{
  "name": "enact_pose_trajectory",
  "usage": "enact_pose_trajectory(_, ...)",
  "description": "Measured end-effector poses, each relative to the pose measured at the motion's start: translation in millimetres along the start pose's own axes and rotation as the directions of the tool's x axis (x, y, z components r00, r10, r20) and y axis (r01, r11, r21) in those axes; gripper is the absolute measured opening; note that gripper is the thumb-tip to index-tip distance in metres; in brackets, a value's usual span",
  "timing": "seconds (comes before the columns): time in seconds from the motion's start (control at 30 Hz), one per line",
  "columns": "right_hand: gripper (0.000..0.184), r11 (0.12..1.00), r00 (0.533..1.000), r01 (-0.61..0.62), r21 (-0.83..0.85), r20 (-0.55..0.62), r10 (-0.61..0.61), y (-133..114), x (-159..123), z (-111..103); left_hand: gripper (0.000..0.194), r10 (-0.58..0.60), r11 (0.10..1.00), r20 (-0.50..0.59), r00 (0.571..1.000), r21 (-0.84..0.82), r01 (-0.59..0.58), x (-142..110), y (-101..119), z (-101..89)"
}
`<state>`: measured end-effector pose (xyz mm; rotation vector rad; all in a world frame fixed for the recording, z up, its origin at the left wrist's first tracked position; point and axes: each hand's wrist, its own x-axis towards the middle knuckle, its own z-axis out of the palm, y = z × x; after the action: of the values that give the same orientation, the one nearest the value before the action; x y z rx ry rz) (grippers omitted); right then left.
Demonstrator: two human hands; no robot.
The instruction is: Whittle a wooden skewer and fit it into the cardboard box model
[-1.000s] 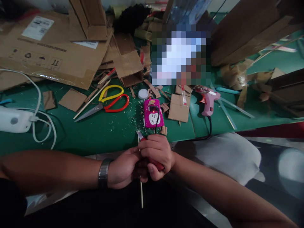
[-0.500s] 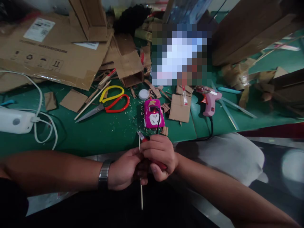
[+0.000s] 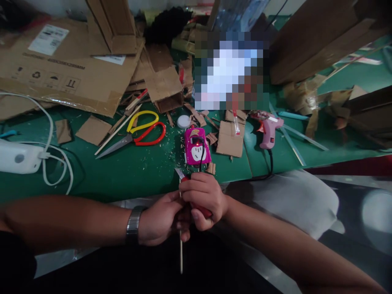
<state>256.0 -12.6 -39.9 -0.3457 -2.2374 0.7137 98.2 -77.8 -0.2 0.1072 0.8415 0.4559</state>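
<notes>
My left hand [image 3: 163, 216] is closed around a thin wooden stick [image 3: 181, 257], which points down toward my lap. My right hand [image 3: 203, 198] grips the red handle of a utility knife [image 3: 180, 174], its blade pointing up and away beside the stick's upper end. The two hands meet at the table's near edge, so part of the stick and the handle is hidden. Just beyond them lies a pink power strip [image 3: 197, 146] with a lit red light and a black cord plugged in. Small pale shavings are scattered on the green table [image 3: 153, 167] to its left.
Scissors [image 3: 131, 134] with yellow and red handles lie left of the power strip. Cardboard pieces [image 3: 230, 141] and a pink glue gun [image 3: 269, 130] lie right. A white device [image 3: 20, 157] with cables is far left; a large cardboard box [image 3: 58, 77] lies behind.
The view has shifted slightly. Both hands keep their hold; the knife and the stick's upper end sit slightly differently against each other.
</notes>
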Motion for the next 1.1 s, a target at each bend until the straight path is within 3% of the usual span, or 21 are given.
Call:
enact_pose_trajectory(0.13,0.020,0.999,1.000,-0.004,0.036,-0.024,0.005,0.8,-0.2,0.6,0.011,-0.023,1.000,0.045,0.999,-0.011,0.023,-2.4,-3.9,-3.0)
enact_pose_trajectory(0.23,0.025,0.986,0.992,-0.040,0.160,-0.109,0.058,-1.4,0.6,0.4,0.009,-0.009,1.000,0.022,1.000,-0.025,0.010,-2.9,-2.2,-3.1)
enact_pose_trajectory(0.33,0.031,0.953,0.969,-0.057,0.299,-0.212,0.125,-7.9,2.3,-2.8,0.017,0.006,1.000,-0.015,1.000,-0.028,-0.006,-2.0,1.1,-2.1)
enact_pose_trajectory(0.47,0.035,0.952,0.943,-0.085,0.295,-0.284,0.172,-16.8,4.3,-12.4,0.032,0.019,0.997,-0.041,0.999,-0.079,-0.023,0.0,3.8,-3.0)
enact_pose_trajectory(0.67,0.036,0.962,0.958,-0.148,0.232,-0.207,0.197,-15.8,5.1,-17.3,0.035,0.019,0.994,-0.024,1.000,-0.106,-0.022,0.7,4.0,-4.6)
enact_pose_trajectory(1.1,0.032,0.972,0.986,-0.109,0.210,-0.100,0.132,-9.1,5.4,-9.0,0.028,0.007,0.988,-0.029,1.000,-0.152,-0.011,-0.1,2.6,-3.5)
